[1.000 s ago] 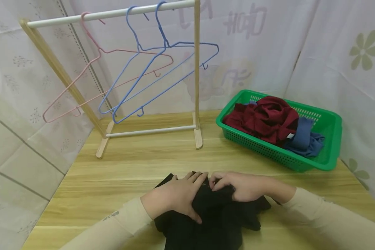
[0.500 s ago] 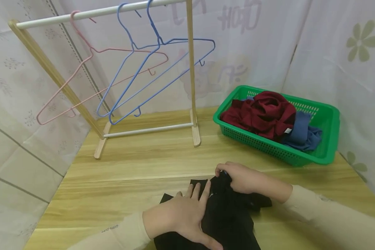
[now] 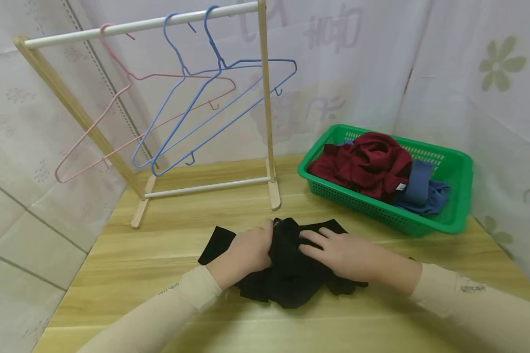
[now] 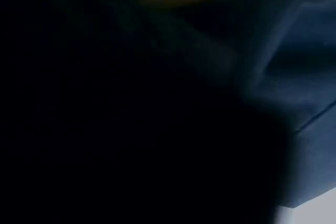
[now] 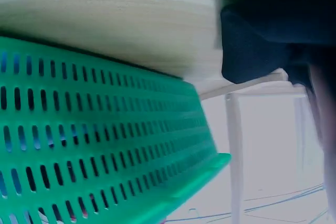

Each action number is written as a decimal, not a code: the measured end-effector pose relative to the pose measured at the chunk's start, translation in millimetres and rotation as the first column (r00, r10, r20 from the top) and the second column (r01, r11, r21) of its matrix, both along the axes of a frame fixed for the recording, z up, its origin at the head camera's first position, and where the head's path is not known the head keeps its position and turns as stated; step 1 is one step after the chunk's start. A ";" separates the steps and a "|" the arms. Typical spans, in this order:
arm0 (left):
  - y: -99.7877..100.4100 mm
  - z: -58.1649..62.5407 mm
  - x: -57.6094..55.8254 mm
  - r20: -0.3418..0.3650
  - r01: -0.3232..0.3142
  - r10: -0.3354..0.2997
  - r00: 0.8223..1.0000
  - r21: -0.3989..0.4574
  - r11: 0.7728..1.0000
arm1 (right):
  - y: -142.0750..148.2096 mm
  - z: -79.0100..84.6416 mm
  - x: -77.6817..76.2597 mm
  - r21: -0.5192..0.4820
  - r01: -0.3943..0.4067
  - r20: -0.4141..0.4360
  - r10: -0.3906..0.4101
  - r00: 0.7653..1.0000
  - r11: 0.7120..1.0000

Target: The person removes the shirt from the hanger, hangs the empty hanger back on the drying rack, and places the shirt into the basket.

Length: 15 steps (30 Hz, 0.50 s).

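A bunched black garment lies on the wooden table, with flaps spread to the left and back right. A small pale label mark shows at its back edge. My left hand grips the cloth at its left side with curled fingers. On the right part rests my right hand, its fingers loosely extended over the fabric; its thumb is hidden. Dark cloth fills most of the left wrist view, too dark to show the fingers. In the right wrist view, a corner of the garment hangs near the hand.
A wooden rack stands at the back left, bearing a pink hanger and two blue hangers. At the back right, a green basket holds a dark red garment and blue cloth.
The garment has been gathered into a smaller bundle and shifted away from me. My left hand went from lying flat to gripping; my right hand loosened and now lies over the cloth.
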<state>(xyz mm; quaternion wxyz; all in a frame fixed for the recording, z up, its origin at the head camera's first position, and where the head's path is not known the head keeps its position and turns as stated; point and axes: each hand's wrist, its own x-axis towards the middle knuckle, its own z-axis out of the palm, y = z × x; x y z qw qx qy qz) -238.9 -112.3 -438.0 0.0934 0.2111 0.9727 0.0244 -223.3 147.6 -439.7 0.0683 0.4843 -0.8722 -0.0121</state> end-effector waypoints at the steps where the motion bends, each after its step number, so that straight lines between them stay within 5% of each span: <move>1: -0.1 0.0 -2.0 -0.013 -0.008 0.008 1.000 -0.015 1.000 | -0.2 0.4 2.7 0.035 -0.005 0.042 0.004 0.999 0.999; 3: 2.6 1.6 -2.0 -0.048 -0.014 0.010 0.999 -0.074 0.997 | -4.6 2.6 9.8 0.085 0.054 0.181 -0.068 0.981 0.995; 6: 9.4 3.4 5.1 -0.124 0.005 -0.031 0.992 -0.204 0.979 | -16.1 3.2 19.6 0.123 0.179 0.324 -0.210 0.922 0.976; 10: 15.5 2.9 18.7 -0.201 0.042 -0.112 0.973 -0.321 0.946 | -29.1 -1.7 24.7 0.162 0.271 0.247 -0.305 0.920 0.949; 15: 12.8 2.0 34.6 -0.157 0.066 -0.103 0.982 -0.227 0.972 | -38.1 -6.6 23.4 0.179 0.332 0.137 -0.357 0.924 0.926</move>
